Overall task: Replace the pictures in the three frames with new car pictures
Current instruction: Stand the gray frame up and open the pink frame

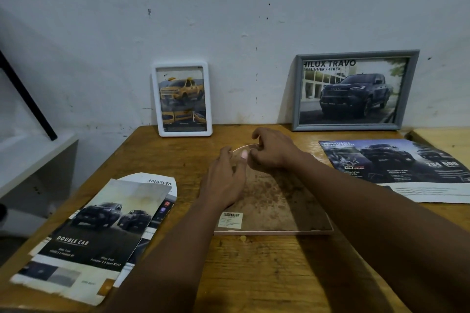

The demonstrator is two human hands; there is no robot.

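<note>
— Since two frames are seen propped against the wall (229, 7) at the far edge of the table (254, 274), where is the third frame (274, 201) found?

— It is laid face down in the middle of the table, its stained brown backing turned up. A barcode label (230, 220) is stuck at its near left corner.

— How are the hands placed?

— The left hand (225, 180) is laid on the left part of the backing, fingers fairly straight, thumb brought to the far edge. The right hand (272, 150) is curled over that far edge, which is pinched by its fingertips; what exactly is caught between them cannot be told.

— And the standing frames?

— A white frame (209, 99), upright, with a yellow pickup picture, is set left of the middle of the far edge. A grey frame (346, 126), wider, with a dark pickup picture, is set toward the far right corner.

— What loose pictures are seen?

— A "DOUBLE CAB" page (96, 231) is spread over other sheets at the near left corner, and a dark truck page (396, 162) is laid along the right edge.
</note>
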